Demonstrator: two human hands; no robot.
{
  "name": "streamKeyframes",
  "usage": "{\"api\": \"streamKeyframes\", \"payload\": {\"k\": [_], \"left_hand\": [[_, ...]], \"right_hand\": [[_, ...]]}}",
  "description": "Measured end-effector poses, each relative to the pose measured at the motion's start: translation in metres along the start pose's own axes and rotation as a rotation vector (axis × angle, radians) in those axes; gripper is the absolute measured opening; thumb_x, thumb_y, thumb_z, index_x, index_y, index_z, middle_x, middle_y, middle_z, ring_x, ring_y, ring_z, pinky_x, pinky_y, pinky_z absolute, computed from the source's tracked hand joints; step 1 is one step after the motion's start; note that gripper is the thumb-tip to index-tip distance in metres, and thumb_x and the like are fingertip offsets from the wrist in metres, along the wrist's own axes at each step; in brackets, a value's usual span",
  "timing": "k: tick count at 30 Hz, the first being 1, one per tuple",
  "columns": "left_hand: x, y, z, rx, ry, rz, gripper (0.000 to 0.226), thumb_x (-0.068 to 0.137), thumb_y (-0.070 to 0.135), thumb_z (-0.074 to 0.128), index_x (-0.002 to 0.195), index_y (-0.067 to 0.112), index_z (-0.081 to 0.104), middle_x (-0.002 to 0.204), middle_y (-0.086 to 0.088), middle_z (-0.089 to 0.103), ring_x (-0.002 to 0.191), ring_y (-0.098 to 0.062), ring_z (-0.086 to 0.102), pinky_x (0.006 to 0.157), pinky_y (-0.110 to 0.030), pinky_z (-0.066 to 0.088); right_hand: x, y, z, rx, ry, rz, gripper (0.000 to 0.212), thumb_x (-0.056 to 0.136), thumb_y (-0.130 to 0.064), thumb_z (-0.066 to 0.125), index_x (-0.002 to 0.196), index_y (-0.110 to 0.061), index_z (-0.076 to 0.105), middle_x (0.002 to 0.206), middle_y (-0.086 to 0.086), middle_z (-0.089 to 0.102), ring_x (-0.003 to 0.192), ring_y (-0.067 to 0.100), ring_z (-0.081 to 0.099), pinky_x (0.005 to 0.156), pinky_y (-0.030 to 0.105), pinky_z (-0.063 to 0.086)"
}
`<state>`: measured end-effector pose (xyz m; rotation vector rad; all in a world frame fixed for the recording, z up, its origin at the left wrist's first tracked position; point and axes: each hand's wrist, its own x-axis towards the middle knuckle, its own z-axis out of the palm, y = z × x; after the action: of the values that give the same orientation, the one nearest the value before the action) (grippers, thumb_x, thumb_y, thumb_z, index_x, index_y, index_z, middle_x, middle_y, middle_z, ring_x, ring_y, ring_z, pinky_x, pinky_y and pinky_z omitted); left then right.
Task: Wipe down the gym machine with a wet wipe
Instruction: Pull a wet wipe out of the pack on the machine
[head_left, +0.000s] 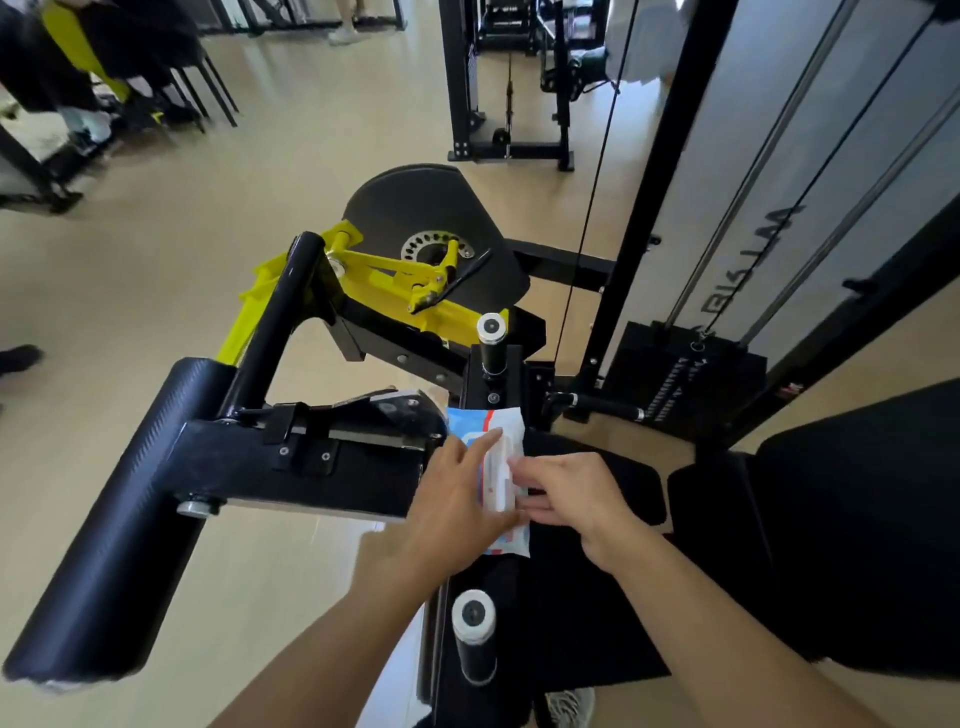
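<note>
My left hand (457, 499) lies against the left side of the wet wipe pack (501, 483), index finger stretched along the pack's top face and the remaining fingers wrapped under its left edge, so the pack is held in this hand. My right hand (566, 501) comes in from the right, thumb and fingertips set on the pack's white central flap (505, 470); I cannot tell whether they pinch the flap or only touch it. No wipe is visible outside the pack.

The pack is white and light blue with red-orange trim. Its print is too blurred to read. It sits above the black seat pad (597, 597) of the gym machine (311, 467), just beside the machine's black frame.

Machine layout as seen from above:
- A long black padded roller (114, 530) extends to the lower left.
- A black tube (270, 332) rises from the frame toward a yellow linkage (395, 270).
- The linkage meets a black cam plate (431, 208) carrying a metal ring of adjustment holes (423, 244).
- 2 black handles with white end caps stand upright: 1 beyond the pack (491, 338), 1 nearer to me (472, 639).

At right, a weight stack (675, 384) stands behind guide rods and a cable (592, 197). Dark lettering on the grey panel (748, 249) appears upside down and partly hidden; it is not legible. The floor (182, 249) is light beige.
</note>
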<state>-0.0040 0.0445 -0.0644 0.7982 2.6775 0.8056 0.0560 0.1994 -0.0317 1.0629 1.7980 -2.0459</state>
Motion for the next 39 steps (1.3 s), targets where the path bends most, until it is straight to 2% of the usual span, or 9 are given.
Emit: {"api": "streamKeyframes", "payload": {"k": [5,8,11,14,17,23,29,32,39], "left_hand": [[-0.003,-0.017,-0.01,-0.246,0.026,-0.02,0.081,0.089,0.041,0.073,0.152,0.049,0.021,0.116,0.019,0.048,0.101,-0.001,0.059,0.083,-0.021,0.054],[-0.013,-0.027,-0.015,-0.373,0.135,-0.068,0.07,0.097,0.024,0.062,0.149,0.053,0.023,0.131,0.019,0.049,0.109,0.002,0.059,0.086,-0.028,0.057],[-0.026,-0.038,-0.013,-0.306,0.2,-0.033,0.056,0.099,0.023,0.059,0.147,0.043,0.037,0.125,0.024,0.04,0.111,0.014,0.049,0.081,-0.015,0.051],[-0.032,-0.046,-0.006,-0.352,0.236,-0.022,0.038,0.099,0.018,0.061,0.136,0.026,0.057,0.123,0.018,0.042,0.112,0.01,0.05,0.081,-0.016,0.054],[-0.032,-0.047,-0.002,-0.423,0.217,-0.026,0.028,0.101,0.016,0.059,0.127,0.023,0.064,0.127,0.014,0.046,0.117,0.005,0.053,0.088,-0.02,0.057],[-0.031,-0.053,0.006,-0.401,0.154,-0.085,0.041,0.099,0.03,0.061,0.139,0.031,0.053,0.122,0.024,0.038,0.117,0.002,0.052,0.089,-0.037,0.06],[-0.041,-0.048,0.018,-0.295,0.256,-0.043,0.056,0.079,0.043,0.083,0.128,0.034,0.057,0.109,0.021,0.036,0.107,-0.006,0.044,0.088,-0.045,0.055],[-0.039,-0.043,0.023,-0.296,0.324,-0.051,0.064,0.073,0.04,0.088,0.129,0.03,0.059,0.108,0.02,0.037,0.103,-0.007,0.044,0.085,-0.048,0.054],[-0.041,-0.046,0.027,-0.295,0.33,-0.057,0.082,0.073,0.043,0.087,0.141,0.041,0.04,0.104,0.024,0.03,0.099,-0.007,0.04,0.085,-0.048,0.053]], "right_hand": [[-0.006,-0.004,0.011,-0.173,-0.023,-0.044,0.014,0.086,-0.032,0.075,0.09,-0.021,0.082,0.092,0.003,0.079,0.087,0.015,0.076,0.088,0.037,0.06],[-0.002,0.001,0.016,-0.413,0.111,-0.12,0.025,0.086,-0.031,0.077,0.108,-0.038,0.071,0.103,-0.006,0.077,0.086,0.008,0.073,0.077,0.036,0.063],[-0.008,0.002,0.025,-0.73,0.209,-0.229,0.056,0.087,-0.039,0.077,0.138,-0.042,0.054,0.118,-0.011,0.072,0.092,0.004,0.068,0.071,0.024,0.058],[-0.014,-0.003,0.035,-0.881,0.24,-0.266,0.066,0.085,-0.049,0.076,0.145,-0.042,0.048,0.123,-0.012,0.066,0.097,0.006,0.063,0.07,0.019,0.051],[-0.014,-0.008,0.039,-1.053,0.197,-0.242,0.074,0.084,-0.053,0.075,0.149,-0.041,0.042,0.124,-0.006,0.058,0.108,0.014,0.058,0.083,0.027,0.05],[-0.011,-0.018,0.042,-1.128,0.238,-0.229,0.05,0.097,-0.048,0.061,0.146,-0.039,0.05,0.119,-0.006,0.066,0.075,0.005,0.05,0.054,0.017,0.032],[-0.011,-0.022,0.044,-1.197,0.294,-0.238,0.047,0.098,-0.049,0.06,0.143,-0.038,0.054,0.111,-0.006,0.072,0.077,0.008,0.055,0.051,0.018,0.031],[-0.009,-0.029,0.045,-1.285,0.315,-0.247,0.043,0.099,-0.047,0.059,0.141,-0.037,0.056,0.116,-0.004,0.068,0.09,0.013,0.063,0.062,0.024,0.036],[-0.001,-0.035,0.046,-1.274,0.34,-0.275,0.042,0.096,-0.042,0.066,0.137,-0.035,0.061,0.118,-0.004,0.057,0.09,0.012,0.056,0.054,0.021,0.029]]}}
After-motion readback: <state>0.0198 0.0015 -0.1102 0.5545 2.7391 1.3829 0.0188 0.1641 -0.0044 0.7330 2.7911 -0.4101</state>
